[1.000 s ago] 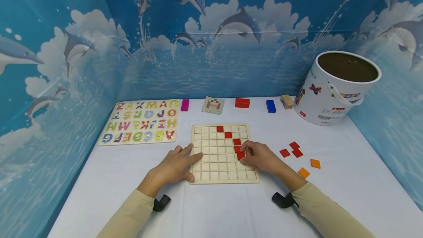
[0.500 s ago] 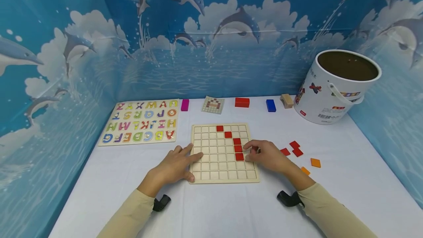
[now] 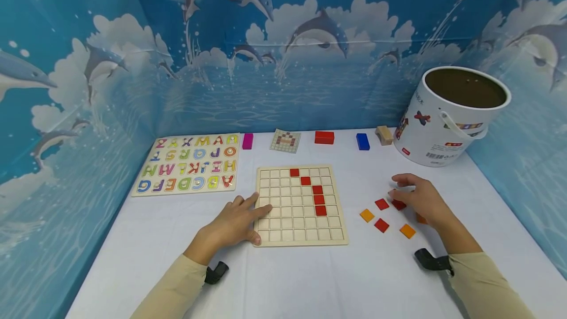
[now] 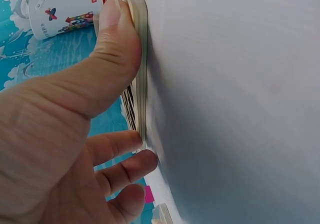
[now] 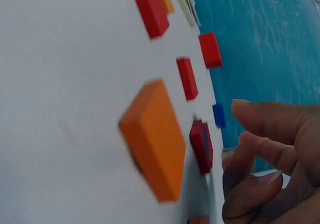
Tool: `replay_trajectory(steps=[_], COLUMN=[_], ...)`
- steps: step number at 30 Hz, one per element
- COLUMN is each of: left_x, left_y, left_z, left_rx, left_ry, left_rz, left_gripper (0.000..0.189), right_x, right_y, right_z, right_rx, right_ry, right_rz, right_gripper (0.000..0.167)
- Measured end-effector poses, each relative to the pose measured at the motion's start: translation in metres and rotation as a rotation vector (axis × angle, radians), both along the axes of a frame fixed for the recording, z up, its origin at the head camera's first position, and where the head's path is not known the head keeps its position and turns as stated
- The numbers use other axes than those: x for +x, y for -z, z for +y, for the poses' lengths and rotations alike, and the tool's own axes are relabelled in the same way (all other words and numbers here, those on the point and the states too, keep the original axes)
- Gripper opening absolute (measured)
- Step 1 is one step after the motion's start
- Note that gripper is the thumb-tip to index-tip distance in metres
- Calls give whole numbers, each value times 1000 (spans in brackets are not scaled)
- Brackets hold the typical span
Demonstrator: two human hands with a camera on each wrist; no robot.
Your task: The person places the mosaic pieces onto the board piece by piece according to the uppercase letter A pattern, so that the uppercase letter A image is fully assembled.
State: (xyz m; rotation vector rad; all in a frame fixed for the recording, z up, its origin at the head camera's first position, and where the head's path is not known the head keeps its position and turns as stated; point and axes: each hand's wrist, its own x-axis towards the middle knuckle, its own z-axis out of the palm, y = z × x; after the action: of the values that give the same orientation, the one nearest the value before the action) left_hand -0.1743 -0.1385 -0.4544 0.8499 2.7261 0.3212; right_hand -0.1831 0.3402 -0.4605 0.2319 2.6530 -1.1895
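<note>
A wooden grid board (image 3: 292, 210) lies flat on the white table, with several red square tiles (image 3: 319, 200) in its cells. The left hand (image 3: 232, 223) rests on the board's left edge, fingers spread; its thumb (image 4: 117, 39) lies over the rim in the left wrist view. Off to the right, the right hand (image 3: 423, 198) hovers over loose red tiles (image 3: 398, 205), thumb and forefinger apart. No tile shows between those fingertips. Near it lie orange tiles (image 3: 407, 231), one partly hidden beneath the hand. The right wrist view shows an orange tile (image 5: 155, 139) up close.
An alphabet board (image 3: 186, 164) lies at the left. Along the back are a magenta block (image 3: 248, 141), a pattern card (image 3: 285, 141), a red block (image 3: 325, 138), a blue block (image 3: 363, 142) and a wooden block (image 3: 384, 136). A white bucket (image 3: 436, 127) stands back right.
The right hand has left the board and moved right to the loose tiles. A red and an orange tile at the near side of that group are now uncovered. The left hand stays put.
</note>
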Motion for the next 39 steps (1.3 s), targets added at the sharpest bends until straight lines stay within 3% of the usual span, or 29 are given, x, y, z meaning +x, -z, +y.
replay_trajectory(steps=[6,15,25,28,32,39], left_x=[0,-1,-1,-1,-1,0], left_y=[1,3,4,4,4,2], left_z=[0,0,0,0,0,0], left_rx=[-9,0,6,8,11,7], left_ry=[2,0,-2,-1,-5,0], left_rz=[7,4,3,6,-2,3], left_gripper=[88,89,89,89,89,88], right_x=[-3,-4,-3,-5,-12,-41], right_y=[7,12,10,7,1,-13], right_z=[9,4,3,1,-8,-60], right_rx=[67,118,111,43,-141,-408], right_ry=[3,22,22,25,41,44], right_rz=[-12,0,36,34,25,49], right_gripper=[71,51,42,45,54,62])
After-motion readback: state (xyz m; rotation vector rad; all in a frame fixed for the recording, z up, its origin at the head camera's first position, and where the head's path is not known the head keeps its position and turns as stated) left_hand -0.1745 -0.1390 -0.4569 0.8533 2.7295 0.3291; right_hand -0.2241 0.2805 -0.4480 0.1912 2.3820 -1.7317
